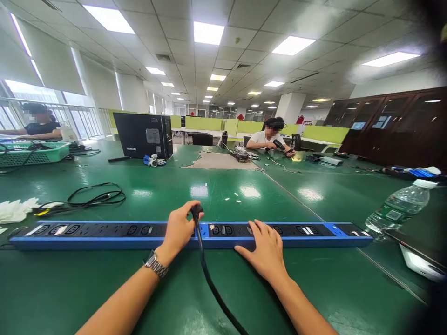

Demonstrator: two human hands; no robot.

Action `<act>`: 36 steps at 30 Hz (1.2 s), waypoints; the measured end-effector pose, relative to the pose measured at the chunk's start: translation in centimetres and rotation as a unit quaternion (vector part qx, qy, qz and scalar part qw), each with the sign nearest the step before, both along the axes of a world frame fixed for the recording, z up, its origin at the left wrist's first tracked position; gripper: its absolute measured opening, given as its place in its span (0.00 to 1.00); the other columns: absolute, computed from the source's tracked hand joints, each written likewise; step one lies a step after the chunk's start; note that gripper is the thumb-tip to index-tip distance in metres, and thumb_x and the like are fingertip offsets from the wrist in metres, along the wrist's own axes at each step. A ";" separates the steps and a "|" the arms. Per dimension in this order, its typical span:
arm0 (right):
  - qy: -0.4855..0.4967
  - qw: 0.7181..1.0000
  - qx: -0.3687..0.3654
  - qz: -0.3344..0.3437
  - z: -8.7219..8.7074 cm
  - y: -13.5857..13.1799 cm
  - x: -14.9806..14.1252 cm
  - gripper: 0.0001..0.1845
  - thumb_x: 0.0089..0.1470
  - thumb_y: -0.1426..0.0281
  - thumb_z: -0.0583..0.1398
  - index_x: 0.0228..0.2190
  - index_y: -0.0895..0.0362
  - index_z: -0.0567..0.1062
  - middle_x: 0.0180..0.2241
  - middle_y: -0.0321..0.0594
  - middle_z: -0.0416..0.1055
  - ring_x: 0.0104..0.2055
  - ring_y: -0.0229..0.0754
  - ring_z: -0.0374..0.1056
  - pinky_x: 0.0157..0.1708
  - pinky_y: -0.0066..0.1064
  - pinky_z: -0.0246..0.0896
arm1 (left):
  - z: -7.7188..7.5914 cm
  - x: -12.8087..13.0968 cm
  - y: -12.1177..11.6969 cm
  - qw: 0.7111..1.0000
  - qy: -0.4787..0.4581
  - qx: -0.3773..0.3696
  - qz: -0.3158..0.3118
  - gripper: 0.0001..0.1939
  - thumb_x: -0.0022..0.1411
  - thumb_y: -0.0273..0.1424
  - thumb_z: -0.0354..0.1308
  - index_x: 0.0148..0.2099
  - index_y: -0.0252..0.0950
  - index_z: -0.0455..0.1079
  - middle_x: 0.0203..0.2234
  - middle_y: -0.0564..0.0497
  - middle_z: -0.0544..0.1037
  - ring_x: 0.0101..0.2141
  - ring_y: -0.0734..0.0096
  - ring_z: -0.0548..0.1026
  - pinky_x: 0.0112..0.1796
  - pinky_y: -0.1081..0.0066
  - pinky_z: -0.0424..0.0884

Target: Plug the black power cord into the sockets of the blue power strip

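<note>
Lit ceiling panels (pixel 208 33); lime partitions (pixel 204 123); brown cabinets (pixel 415 132) right; blinds (pixel 52 60) left.

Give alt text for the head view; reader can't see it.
The left hand grips a black plug at a long blue power strip on a green table; the right hand rests on the strip. A clear bottle is at right; a co-worker sits across.

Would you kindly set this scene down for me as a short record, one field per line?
Left hand: holds a black plug with a thick cable trailing from it
Right hand: rests on the blue power strip, fingers spread
Surface: green tabletop
Beside the strip's right end: clear bottle
Across the table: black computer case, seated co-worker
</note>
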State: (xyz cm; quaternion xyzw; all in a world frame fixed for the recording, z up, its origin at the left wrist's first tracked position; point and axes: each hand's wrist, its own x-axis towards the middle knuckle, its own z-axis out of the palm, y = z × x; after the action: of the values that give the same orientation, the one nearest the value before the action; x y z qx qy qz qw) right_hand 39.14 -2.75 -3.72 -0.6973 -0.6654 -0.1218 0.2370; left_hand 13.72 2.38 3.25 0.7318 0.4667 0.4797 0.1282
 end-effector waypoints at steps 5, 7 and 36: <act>-0.006 1.000 0.017 0.001 -0.3 0.1 0.0 0.39 0.46 0.49 0.61 0.56 0.54 0.66 0.58 0.48 0.63 0.60 0.57 0.57 0.59 0.52 0.45 | -1.7 -1.0 -1.5 0.990 0.129 -0.056 -0.030 0.13 0.60 0.31 0.59 0.48 0.40 0.73 0.38 0.50 0.82 0.37 0.65 0.79 0.39 0.68 0.73; -0.008 1.000 0.021 0.005 -0.5 0.2 0.1 0.39 0.46 0.49 0.61 0.56 0.55 0.65 0.58 0.48 0.63 0.59 0.57 0.57 0.59 0.52 0.45 | -1.5 -0.6 -1.8 0.984 0.168 -0.048 -0.026 0.14 0.61 0.31 0.58 0.49 0.40 0.73 0.41 0.49 0.82 0.40 0.63 0.78 0.42 0.66 0.73; 0.267 0.957 0.075 0.089 4.1 1.5 1.4 0.24 0.54 0.52 0.56 0.43 0.55 0.75 0.39 0.44 0.77 0.41 0.48 0.73 0.45 0.40 0.66 | -3.0 -2.6 -2.7 0.965 0.260 0.000 0.029 0.41 0.52 0.38 0.68 0.64 0.40 0.56 0.49 0.44 0.76 0.50 0.57 0.73 0.54 0.56 0.62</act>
State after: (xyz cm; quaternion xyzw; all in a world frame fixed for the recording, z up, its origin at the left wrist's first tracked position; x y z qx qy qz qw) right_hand 40.51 -1.24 0.35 -0.6231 -0.6261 0.0406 0.4670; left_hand 11.14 -0.29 0.25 0.8177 0.5049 0.2762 -0.0111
